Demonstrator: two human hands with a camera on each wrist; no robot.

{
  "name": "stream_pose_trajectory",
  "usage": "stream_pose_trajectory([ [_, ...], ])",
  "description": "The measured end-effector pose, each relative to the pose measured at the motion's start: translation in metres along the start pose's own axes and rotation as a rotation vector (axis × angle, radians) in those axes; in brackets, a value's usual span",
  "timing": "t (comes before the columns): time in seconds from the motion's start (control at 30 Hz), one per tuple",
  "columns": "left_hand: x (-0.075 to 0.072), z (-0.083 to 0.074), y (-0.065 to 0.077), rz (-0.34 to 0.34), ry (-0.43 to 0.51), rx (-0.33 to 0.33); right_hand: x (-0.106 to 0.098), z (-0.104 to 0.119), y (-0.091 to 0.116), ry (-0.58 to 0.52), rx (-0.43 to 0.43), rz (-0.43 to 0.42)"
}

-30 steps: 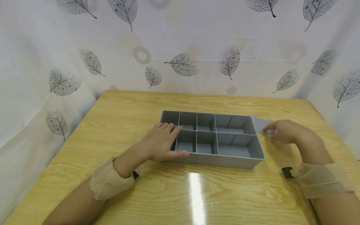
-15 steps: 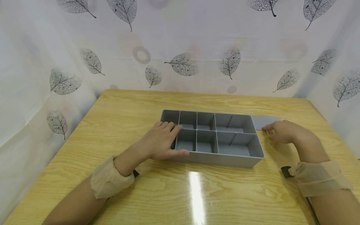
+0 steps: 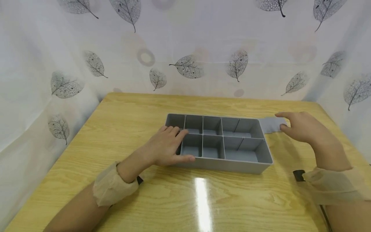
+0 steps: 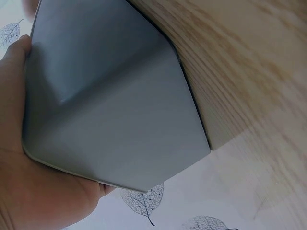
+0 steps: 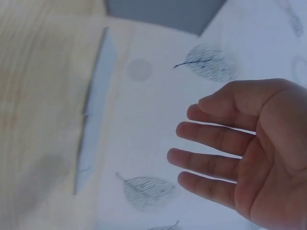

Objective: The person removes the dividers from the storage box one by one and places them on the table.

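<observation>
A grey plastic drawer organizer (image 3: 223, 165), split by thin dividers into several compartments, lies on the wooden table in the head view. My left hand (image 3: 168, 146) rests over its left end, thumb stretched along the front rim and fingers across the left compartments. In the left wrist view, this hand (image 4: 48, 196) lies against the rim of the organizer (image 4: 120, 129). Thin flat grey pieces (image 3: 272, 125) lie beside the organizer's right end. Above and right of them hovers my right hand (image 3: 301, 127); in the right wrist view its fingers (image 5: 206, 163) are extended, apart from the pieces (image 5: 98, 105).
A white curtain (image 3: 214, 42) with printed leaves hangs behind the table (image 3: 130, 109) and along both sides. Beige wraps hold a small camera on each wrist; a dark cable runs along the right forearm. Light glares on the front of the table.
My right hand has come off the flat grey pieces and moved slightly back and right, its fingers spreading. The pieces have shifted a little in line. My left hand and the organizer stay in place.
</observation>
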State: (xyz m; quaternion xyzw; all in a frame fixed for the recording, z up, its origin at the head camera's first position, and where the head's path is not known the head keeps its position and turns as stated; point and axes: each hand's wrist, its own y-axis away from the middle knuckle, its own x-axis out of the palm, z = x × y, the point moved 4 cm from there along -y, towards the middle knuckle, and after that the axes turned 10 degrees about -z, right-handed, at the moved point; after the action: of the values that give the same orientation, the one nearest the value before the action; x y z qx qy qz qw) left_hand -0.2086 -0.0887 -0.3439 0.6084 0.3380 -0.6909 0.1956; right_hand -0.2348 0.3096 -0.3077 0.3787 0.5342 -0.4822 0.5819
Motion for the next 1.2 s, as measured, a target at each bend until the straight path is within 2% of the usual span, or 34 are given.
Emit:
stream_pose_trajectory([
  [0.13, -0.001, 0.000, -0.001, -0.001, -0.002, 0.000, -0.020, 0.024, 0.004, -0.012, -0.025, -0.156],
  [0.2, -0.001, 0.000, -0.001, 0.005, -0.005, 0.001, -0.026, 0.040, 0.007, -0.033, -0.079, -0.251],
  [0.27, -0.001, 0.000, -0.001, 0.012, -0.009, 0.002, -0.029, 0.058, 0.010, -0.057, -0.171, -0.355],
  [0.37, 0.000, 0.000, -0.002, 0.023, -0.009, -0.001, -0.029, 0.087, 0.015, -0.082, -0.358, -0.484],
  [0.5, 0.000, -0.001, -0.001, 0.028, -0.004, -0.008, -0.022, 0.122, 0.020, -0.122, -0.575, -0.564],
  [0.6, -0.001, -0.001, -0.001, 0.027, -0.005, -0.009, -0.013, 0.143, 0.023, -0.104, -0.643, -0.553],
  [0.77, -0.003, 0.000, -0.001, 0.021, -0.006, -0.012, 0.007, 0.165, 0.027, 0.008, -0.674, -0.460],
  [1.03, -0.002, -0.001, -0.002, 0.017, -0.008, -0.003, 0.032, 0.175, 0.028, 0.036, -0.663, -0.299],
  [1.2, -0.002, 0.000, -0.002, 0.014, 0.005, -0.009, 0.035, 0.176, 0.026, 0.024, -0.638, -0.290],
])
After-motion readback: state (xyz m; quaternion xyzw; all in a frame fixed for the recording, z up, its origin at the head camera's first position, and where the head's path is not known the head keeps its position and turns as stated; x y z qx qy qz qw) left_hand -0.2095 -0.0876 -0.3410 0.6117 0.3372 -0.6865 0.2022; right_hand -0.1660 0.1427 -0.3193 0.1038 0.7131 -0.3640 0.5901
